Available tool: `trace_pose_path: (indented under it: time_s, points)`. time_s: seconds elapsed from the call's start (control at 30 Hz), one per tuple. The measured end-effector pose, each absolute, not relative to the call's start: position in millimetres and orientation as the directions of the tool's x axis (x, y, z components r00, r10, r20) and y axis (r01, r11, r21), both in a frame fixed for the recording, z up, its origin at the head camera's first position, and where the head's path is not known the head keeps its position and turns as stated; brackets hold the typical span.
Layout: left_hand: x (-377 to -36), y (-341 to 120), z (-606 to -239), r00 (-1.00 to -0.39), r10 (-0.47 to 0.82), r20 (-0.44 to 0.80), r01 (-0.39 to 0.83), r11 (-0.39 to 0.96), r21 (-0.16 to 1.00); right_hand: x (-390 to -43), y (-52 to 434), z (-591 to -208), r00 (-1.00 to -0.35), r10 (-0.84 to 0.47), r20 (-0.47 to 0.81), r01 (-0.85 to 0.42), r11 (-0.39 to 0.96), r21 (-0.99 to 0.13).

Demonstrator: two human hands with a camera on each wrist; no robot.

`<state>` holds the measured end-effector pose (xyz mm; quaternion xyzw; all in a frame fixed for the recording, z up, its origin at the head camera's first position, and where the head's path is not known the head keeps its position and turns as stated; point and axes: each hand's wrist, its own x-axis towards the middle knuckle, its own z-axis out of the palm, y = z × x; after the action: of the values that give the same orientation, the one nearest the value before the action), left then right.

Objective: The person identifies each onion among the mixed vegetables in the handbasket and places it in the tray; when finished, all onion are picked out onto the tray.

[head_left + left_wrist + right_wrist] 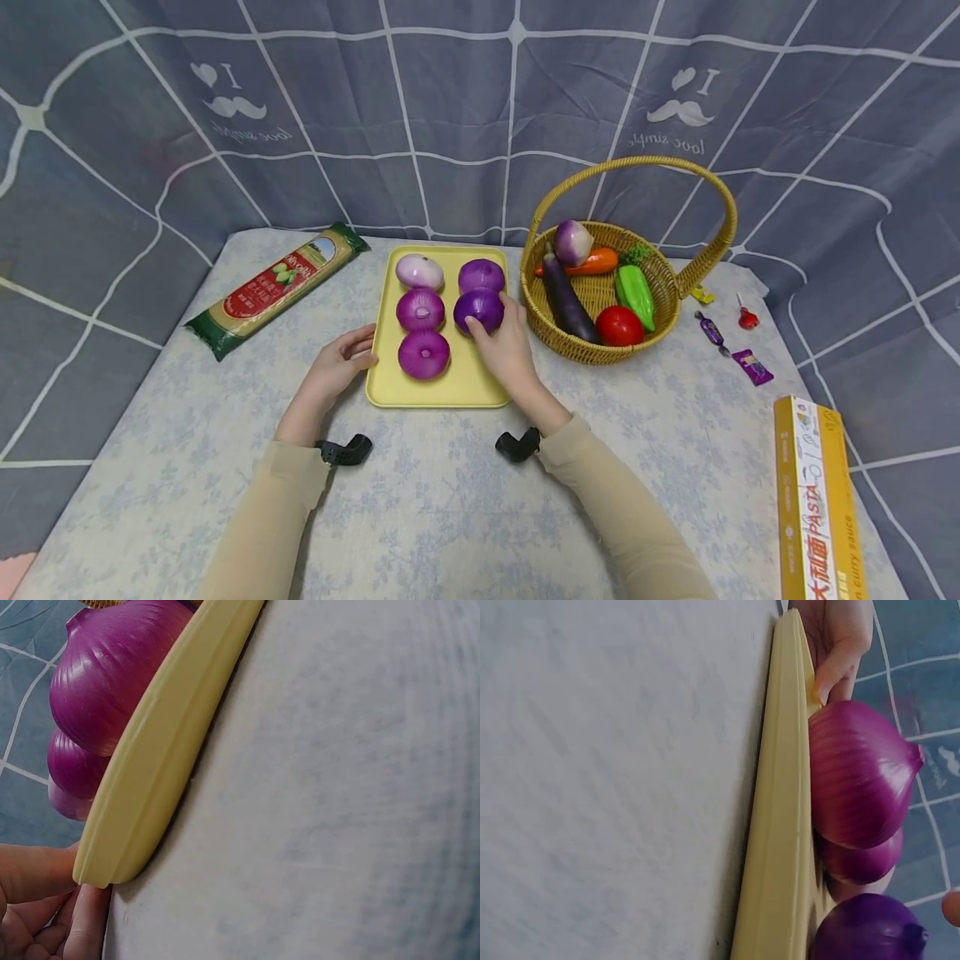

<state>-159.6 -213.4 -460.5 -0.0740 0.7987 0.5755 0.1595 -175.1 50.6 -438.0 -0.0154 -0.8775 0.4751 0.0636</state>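
Note:
A yellow tray [390, 392] holds several onions. My left hand [336, 367] grips its left rim, and the left wrist view has the thumb [37, 874] above the edge with fingers below. Over the dark purple onion [479, 310] in the right column, my right hand [504, 346] spreads its thumb and fingers. The right wrist view leaves a gap between a fingertip [952, 907] and that onion. Behind it lies another purple onion [482, 274]. A pale onion [419, 272] and two magenta onions, the nearer [424, 354] and the farther [420, 310], form the left column.
To the right stands a wicker basket [577, 350] with an eggplant [567, 300], tomato [619, 326], green pepper [635, 298], carrot [596, 262] and purple-white vegetable [573, 242]. Pasta bag [277, 287] lies left; wrapped candies [752, 367] and a pasta box [819, 500] lie right.

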Motion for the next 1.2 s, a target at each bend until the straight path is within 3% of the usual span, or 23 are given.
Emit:
trace_pose_path:
  time_s: [0.4, 0.67, 1.0, 1.2]
  points:
    - [-161, -216, -464, -0.940, 0.068, -0.335, -0.297, 0.323, 0.899, -153, 78, -412, -0.992, 0.040, 0.120, -0.083, 0.510, -0.856]
    - [-161, -217, -464, -0.940, 0.083, -0.332, -0.292, 0.311, 0.904, -159, 114, -386, -0.981, 0.066, 0.183, -0.133, 0.456, -0.880]
    - [-162, -216, -465, -0.939, 0.071, -0.336, -0.296, 0.326, 0.898, -195, 163, -359, -0.988, 0.145, 0.046, 0.009, 0.360, -0.933]
    - [-163, -217, -466, -0.941, 0.069, -0.331, -0.290, 0.340, 0.895, -222, 173, -350, -0.970, 0.240, -0.026, 0.124, 0.400, -0.908]
